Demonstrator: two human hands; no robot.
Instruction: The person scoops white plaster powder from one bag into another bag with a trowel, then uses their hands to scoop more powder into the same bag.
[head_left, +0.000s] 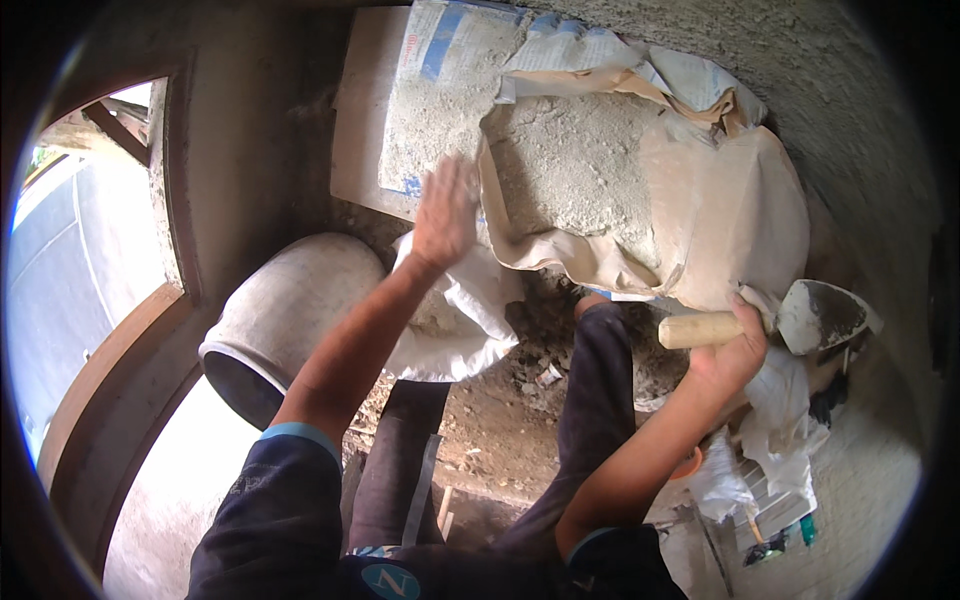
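Note:
My left hand [447, 218] reaches forward with its fingers stretched out flat, slightly blurred. It is at the left edge of a torn-open paper sack [735, 205] and over a powder-dusted flattened paper bag [445, 120]; whether it touches either I cannot tell. Pale grey powder [580, 160] fills the sack's opening. My right hand [732, 352] is closed around a trowel [825, 317] near the neck. Its wooden handle points left, and its powder-smeared metal blade points right, just beyond the sack's near right corner.
A white woven sack [455, 335] lies below my left forearm, beside a tipped pale round container [300, 300] with a dark mouth. A rough wall [860, 130] curves along the right. At left is a wood-framed opening [110, 370]. Plastic scraps [775, 400] lie at lower right.

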